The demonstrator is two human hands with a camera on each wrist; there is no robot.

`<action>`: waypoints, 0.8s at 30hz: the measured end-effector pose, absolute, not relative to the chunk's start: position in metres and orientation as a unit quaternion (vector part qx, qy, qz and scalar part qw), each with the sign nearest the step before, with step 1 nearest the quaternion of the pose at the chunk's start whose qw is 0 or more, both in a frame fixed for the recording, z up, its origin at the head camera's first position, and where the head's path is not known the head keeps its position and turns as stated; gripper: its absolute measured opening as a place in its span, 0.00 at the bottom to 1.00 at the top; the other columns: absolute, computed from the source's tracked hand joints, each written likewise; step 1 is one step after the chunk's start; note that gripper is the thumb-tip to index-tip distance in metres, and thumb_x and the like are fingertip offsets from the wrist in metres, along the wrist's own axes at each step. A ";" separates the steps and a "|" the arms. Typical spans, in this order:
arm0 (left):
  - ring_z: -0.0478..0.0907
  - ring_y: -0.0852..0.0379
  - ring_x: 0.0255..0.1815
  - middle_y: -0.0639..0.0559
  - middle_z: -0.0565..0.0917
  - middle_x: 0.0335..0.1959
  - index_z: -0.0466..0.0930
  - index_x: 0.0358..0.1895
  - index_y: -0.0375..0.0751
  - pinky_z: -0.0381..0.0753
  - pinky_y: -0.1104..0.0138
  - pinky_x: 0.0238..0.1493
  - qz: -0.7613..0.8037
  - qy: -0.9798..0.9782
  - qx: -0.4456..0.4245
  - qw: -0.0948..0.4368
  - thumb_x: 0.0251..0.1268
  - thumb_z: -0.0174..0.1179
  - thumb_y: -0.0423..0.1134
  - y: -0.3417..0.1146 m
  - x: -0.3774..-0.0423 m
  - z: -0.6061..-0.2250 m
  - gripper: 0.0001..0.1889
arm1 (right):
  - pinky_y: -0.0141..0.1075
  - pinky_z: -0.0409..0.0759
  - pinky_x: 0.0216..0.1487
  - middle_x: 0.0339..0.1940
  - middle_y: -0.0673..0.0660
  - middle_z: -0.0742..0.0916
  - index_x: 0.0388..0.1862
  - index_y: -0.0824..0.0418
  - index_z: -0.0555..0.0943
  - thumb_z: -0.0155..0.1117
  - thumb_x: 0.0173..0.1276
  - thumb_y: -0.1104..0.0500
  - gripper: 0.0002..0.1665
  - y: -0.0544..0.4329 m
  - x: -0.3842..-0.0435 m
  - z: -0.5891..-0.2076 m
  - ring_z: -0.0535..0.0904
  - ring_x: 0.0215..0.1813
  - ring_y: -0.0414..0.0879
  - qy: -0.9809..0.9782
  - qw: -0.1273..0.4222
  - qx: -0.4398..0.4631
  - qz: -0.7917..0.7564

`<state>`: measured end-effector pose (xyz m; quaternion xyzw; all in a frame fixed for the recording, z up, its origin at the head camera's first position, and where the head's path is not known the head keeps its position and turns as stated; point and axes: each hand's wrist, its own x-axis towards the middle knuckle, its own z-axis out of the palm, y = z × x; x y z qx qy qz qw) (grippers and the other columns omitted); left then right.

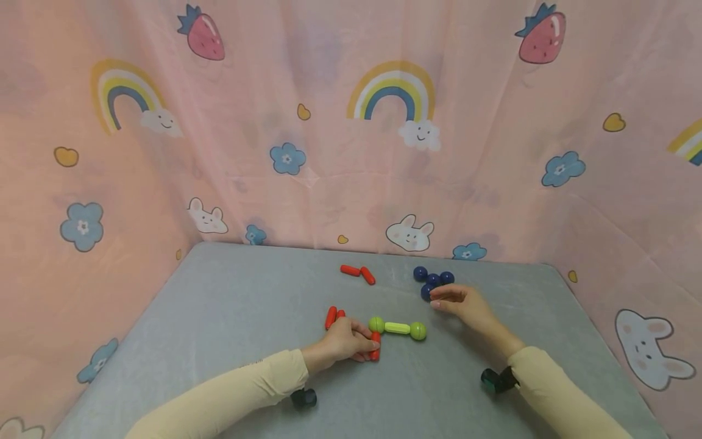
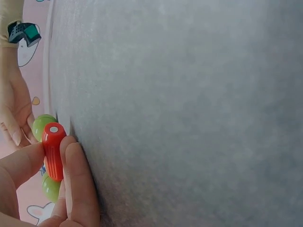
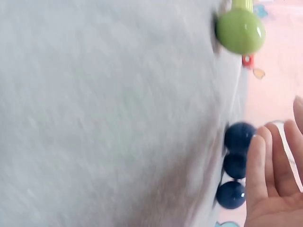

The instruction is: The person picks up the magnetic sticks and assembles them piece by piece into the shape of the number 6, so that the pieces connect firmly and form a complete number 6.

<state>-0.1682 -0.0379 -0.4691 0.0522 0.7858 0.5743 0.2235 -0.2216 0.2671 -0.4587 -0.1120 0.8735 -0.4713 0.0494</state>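
Note:
My left hand pinches a red grooved rod between thumb and fingers; a round pale spot shows at the rod's near end. In the head view this rod points at the left ball of a green dumbbell shape; whether they touch I cannot tell. The dumbbell is two green balls with a light green rod between them. My right hand reaches to the nearest of several dark blue balls, its fingers extended. In the right wrist view, fingertips overlap a blue ball, and contact is unclear.
Two red rods lie end to end at an angle near the table's back. More red rods lie just behind my left hand, partly hidden. A patterned pink curtain surrounds the grey table at the back and sides.

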 end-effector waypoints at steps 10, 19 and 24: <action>0.82 0.60 0.23 0.42 0.88 0.28 0.80 0.40 0.32 0.87 0.65 0.29 0.570 0.790 0.054 0.218 0.58 0.70 0.33 -0.037 -0.166 -0.467 0.11 | 0.24 0.79 0.42 0.52 0.64 0.88 0.55 0.64 0.82 0.71 0.65 0.52 0.24 0.269 -0.235 -0.467 0.82 0.42 0.33 0.893 -0.013 -0.044 -0.448; 0.82 0.60 0.23 0.42 0.88 0.27 0.80 0.41 0.32 0.86 0.66 0.28 0.571 0.790 0.060 0.216 0.58 0.70 0.33 -0.037 -0.167 -0.471 0.12 | 0.32 0.79 0.41 0.49 0.66 0.88 0.50 0.67 0.83 0.73 0.63 0.50 0.24 0.255 -0.238 -0.467 0.84 0.50 0.57 0.912 -0.044 0.001 -0.407; 0.82 0.60 0.23 0.46 0.87 0.25 0.80 0.40 0.33 0.86 0.67 0.28 0.573 0.788 0.059 0.218 0.57 0.70 0.33 -0.037 -0.169 -0.470 0.11 | 0.38 0.81 0.42 0.47 0.66 0.89 0.49 0.66 0.84 0.72 0.62 0.46 0.27 0.251 -0.240 -0.468 0.84 0.49 0.57 0.924 -0.041 0.020 -0.380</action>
